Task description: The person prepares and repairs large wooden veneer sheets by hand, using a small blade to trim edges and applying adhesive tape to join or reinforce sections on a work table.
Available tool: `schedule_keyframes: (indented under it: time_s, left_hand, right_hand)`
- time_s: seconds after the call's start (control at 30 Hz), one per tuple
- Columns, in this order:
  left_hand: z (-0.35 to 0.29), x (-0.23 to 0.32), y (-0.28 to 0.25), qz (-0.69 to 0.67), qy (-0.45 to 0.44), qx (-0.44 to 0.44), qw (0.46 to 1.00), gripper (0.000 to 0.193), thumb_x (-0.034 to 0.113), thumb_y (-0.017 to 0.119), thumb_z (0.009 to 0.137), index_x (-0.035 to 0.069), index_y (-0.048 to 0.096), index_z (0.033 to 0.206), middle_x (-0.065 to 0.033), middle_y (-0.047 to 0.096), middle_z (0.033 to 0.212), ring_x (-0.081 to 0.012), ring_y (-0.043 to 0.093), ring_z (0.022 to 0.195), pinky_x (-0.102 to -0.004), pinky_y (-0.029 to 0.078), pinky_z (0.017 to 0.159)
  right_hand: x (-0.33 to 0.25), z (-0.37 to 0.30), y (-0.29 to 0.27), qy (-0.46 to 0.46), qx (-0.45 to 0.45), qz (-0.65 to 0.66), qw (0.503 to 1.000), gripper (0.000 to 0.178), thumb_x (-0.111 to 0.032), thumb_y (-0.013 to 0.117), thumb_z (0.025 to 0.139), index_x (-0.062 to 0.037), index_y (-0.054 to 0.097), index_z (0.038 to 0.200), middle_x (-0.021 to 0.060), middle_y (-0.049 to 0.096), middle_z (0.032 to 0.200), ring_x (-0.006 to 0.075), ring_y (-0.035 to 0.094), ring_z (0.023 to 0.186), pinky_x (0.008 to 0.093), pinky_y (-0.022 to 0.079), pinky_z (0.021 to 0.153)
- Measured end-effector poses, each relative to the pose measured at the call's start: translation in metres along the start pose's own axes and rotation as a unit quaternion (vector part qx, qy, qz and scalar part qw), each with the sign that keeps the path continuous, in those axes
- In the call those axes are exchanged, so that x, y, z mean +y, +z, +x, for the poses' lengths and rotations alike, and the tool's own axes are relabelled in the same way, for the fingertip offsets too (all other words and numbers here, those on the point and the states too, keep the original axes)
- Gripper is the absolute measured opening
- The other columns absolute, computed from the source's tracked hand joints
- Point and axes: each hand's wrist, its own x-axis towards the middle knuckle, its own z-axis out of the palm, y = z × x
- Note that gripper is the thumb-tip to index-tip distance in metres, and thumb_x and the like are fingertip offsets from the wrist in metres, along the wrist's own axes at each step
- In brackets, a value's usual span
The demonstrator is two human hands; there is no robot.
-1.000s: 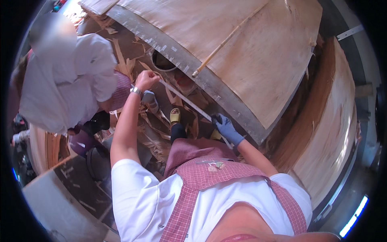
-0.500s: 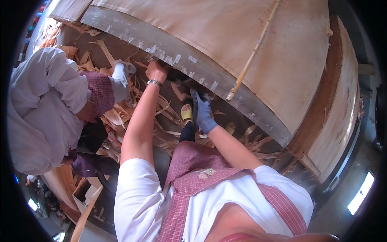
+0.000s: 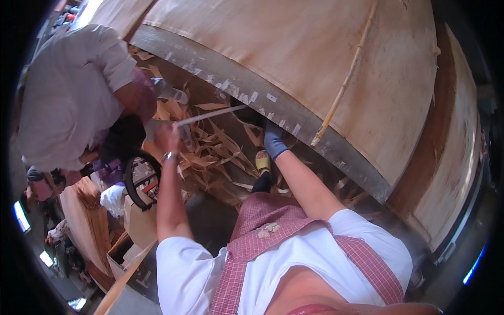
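Observation:
A narrow whitish strip [image 3: 212,114] runs taut from below the table edge to my bare left hand [image 3: 167,137], which is closed on its end though smeared by motion. My right hand [image 3: 274,140], in a blue-grey glove, reaches beneath the table edge [image 3: 310,131]; its fingers are hidden there. Small white bits of paper or tape stick along that grey edge. On the table lies a broad sheet of wood veneer [image 3: 283,58], with a thin bamboo stick [image 3: 344,79] across it.
Close on my left a person in a white top [image 3: 68,100] bends over. Torn veneer scraps [image 3: 215,155] cover the floor around my feet. A dark spoked wheel [image 3: 143,181] and an open box [image 3: 123,252] stand at lower left. More veneer [image 3: 446,157] lies at right.
My left hand has moved from the table edge back and to the left, drawing out the whitish strip. My right hand has slid further under the edge. The other person has shifted.

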Motion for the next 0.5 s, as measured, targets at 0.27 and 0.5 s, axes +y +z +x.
schedule_keyframes:
  time_s: [0.27,0.5]
  left_hand:
    - [-0.164,-0.146,-0.153,0.06,-0.116,0.129,0.983,0.029,0.03,0.062,0.087,0.002,0.061,0.088,-0.0189,0.06,0.092,-0.0381,0.06,0.086,-0.0482,0.047,0.079]
    - [-0.303,-0.083,-0.152,-0.168,-0.159,0.134,0.964,0.021,0.018,0.071,0.08,0.002,0.058,0.081,-0.0116,0.064,0.074,-0.0223,0.062,0.067,-0.0377,0.05,0.064]
  right_hand:
    - [0.006,0.001,-0.014,0.101,0.079,0.372,0.919,0.035,-0.032,0.048,0.1,-0.0073,0.058,0.123,0.01,0.061,0.12,0.023,0.059,0.103,0.037,0.05,0.087]
    - [0.003,-0.095,-0.027,0.099,-0.197,0.374,0.901,0.033,-0.035,0.053,0.098,-0.0078,0.066,0.11,0.0055,0.069,0.096,0.0187,0.064,0.08,0.0342,0.055,0.067]
